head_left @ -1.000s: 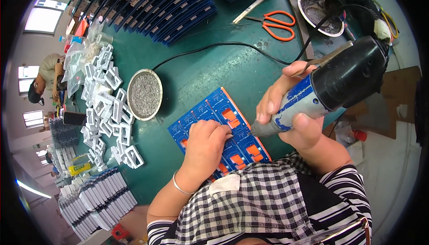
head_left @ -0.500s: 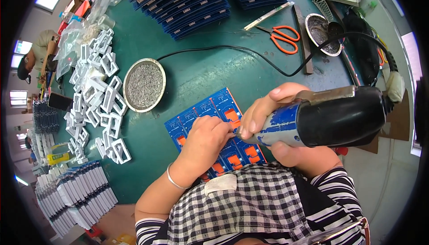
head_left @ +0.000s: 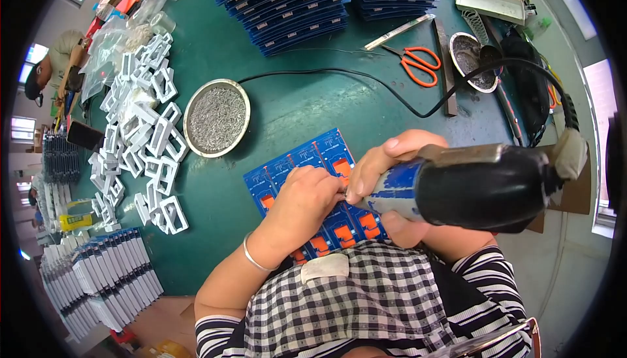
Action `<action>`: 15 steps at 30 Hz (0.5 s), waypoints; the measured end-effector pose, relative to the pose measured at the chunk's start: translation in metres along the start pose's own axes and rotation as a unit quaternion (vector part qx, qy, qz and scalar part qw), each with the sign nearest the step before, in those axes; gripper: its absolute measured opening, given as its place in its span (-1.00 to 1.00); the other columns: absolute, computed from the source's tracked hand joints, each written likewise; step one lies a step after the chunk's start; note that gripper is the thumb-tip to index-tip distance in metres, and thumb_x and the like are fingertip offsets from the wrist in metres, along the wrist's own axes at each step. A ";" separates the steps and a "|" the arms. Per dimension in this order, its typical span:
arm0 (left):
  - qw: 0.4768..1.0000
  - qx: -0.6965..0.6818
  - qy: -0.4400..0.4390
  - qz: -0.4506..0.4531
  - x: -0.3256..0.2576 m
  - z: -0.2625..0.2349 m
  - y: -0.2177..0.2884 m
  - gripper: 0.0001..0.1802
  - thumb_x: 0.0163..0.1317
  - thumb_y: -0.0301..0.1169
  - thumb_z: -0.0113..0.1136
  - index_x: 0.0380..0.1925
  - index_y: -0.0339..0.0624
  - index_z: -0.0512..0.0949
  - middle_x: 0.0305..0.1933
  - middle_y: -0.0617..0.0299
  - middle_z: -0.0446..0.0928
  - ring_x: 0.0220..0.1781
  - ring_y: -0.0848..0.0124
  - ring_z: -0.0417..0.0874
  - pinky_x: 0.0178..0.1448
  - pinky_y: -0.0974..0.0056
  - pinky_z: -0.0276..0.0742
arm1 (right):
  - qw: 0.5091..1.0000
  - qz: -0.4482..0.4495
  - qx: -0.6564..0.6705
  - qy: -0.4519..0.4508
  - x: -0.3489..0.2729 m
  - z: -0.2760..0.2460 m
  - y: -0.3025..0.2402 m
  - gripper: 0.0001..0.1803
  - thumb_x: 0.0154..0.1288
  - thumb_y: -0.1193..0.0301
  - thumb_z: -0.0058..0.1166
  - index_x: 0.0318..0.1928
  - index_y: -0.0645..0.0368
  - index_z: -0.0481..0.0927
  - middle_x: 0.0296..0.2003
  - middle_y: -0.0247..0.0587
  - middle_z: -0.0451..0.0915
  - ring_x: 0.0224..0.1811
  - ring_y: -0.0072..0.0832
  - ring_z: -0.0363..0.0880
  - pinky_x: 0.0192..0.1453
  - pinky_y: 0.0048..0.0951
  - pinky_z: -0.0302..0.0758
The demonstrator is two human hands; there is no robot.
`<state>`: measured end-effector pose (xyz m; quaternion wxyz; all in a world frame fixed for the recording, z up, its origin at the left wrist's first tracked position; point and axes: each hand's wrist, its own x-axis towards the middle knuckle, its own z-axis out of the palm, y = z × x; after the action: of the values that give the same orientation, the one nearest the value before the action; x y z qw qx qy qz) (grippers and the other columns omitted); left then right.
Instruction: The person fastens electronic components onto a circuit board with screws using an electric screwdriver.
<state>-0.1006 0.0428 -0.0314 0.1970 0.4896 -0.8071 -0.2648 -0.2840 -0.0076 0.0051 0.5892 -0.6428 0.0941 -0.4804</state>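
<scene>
My right hand (head_left: 403, 144) is wrapped round a corded electric screwdriver (head_left: 480, 188) with a black back and a worn grey and blue front. Its nose points left, down at a blue circuit board panel (head_left: 297, 162) with orange cutouts. My left hand (head_left: 302, 195) rests over the panel, its thumb and fingertips pinched beside the driver's nose. Whatever they pinch is too small or hidden to name. Part of the panel lies under both hands and the checked apron (head_left: 385, 279).
A round dish (head_left: 217, 154) of small metal pieces stands left of the panel, white plastic frames (head_left: 160, 136) beyond it. Stacks of blue panels (head_left: 281, 8) rise at the back. Orange-handled scissors (head_left: 418, 65), a metal bar (head_left: 445, 64) and the black cord (head_left: 339, 70) lie right.
The screwdriver's rear end has tipped a little toward me and left, with my right hand still round it. My left hand keeps its pinch beside the nose. The whole view has shifted slightly.
</scene>
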 end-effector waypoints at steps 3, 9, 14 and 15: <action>0.999 -0.033 0.034 -0.004 -0.007 -0.006 -0.005 -0.85 0.01 -0.48 0.25 -0.38 -0.16 0.54 -0.41 0.17 0.52 -0.29 0.20 0.53 -0.14 0.16 0.41 | 0.996 -0.026 -0.079 -0.021 0.000 0.006 0.004 -0.38 0.11 0.48 0.19 0.11 0.16 0.12 -0.37 -0.11 0.48 -0.38 -0.36 0.55 -0.23 -0.35 0.54; 0.986 -0.086 0.131 -0.060 -0.028 -0.022 -0.012 -0.90 0.01 -0.49 0.27 -0.42 -0.19 0.58 -0.44 0.18 0.54 -0.36 0.22 0.56 -0.25 0.22 0.46 | 0.988 -0.005 -0.149 -0.031 -0.011 0.009 0.022 -0.38 0.03 0.45 0.32 0.04 0.18 0.22 -0.41 -0.12 0.50 -0.40 -0.41 0.54 -0.29 -0.43 0.51; 0.963 -0.178 0.178 -0.095 -0.033 -0.028 -0.004 -0.89 0.00 -0.50 0.30 -0.42 -0.21 0.59 -0.46 0.18 0.56 -0.40 0.27 0.60 -0.32 0.28 0.49 | 0.993 -0.016 -0.112 -0.012 0.005 0.026 0.019 -0.39 -0.01 0.51 0.26 0.03 0.17 0.22 -0.41 -0.14 0.48 -0.40 -0.46 0.51 -0.29 -0.47 0.49; 0.967 -0.160 0.180 -0.083 -0.031 -0.030 -0.001 -0.88 -0.01 -0.51 0.31 -0.42 -0.21 0.59 -0.46 0.18 0.57 -0.41 0.28 0.60 -0.33 0.29 0.50 | 0.994 -0.015 -0.109 -0.015 0.005 0.026 0.020 -0.39 -0.01 0.51 0.26 0.03 0.16 0.22 -0.41 -0.13 0.48 -0.41 -0.47 0.51 -0.29 -0.47 0.49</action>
<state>-0.0689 0.0637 -0.0103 0.3918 0.5567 -0.6622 -0.3132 -0.2536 0.0008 -0.0049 0.5096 -0.7116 0.1272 -0.4667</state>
